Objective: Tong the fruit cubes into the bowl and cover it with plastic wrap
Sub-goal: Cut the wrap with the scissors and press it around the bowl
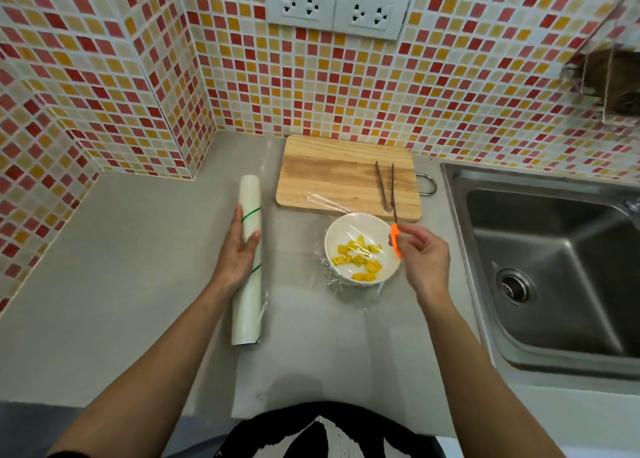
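Observation:
A white bowl (346, 231) with several yellow fruit cubes (360, 262) stands on the grey counter, in front of the wooden cutting board (332, 173). A clear sheet of plastic wrap (294, 250) stretches from the roll (249, 201) over the bowl's top, crinkled around its sides. My left hand (237, 255) grips the roll around its middle and holds it on the counter. At the bowl's right rim my right hand (424, 260) pinches an orange-handled tool (395, 241). Its thin blade points away toward the board. Metal tongs (381, 186) lie on the board's right part.
A steel sink (554, 267) is set in the counter on the right, its rim close to my right hand. Tiled walls close off the back and left, with power outlets (336, 7) above the board. The counter's front edge is near my body.

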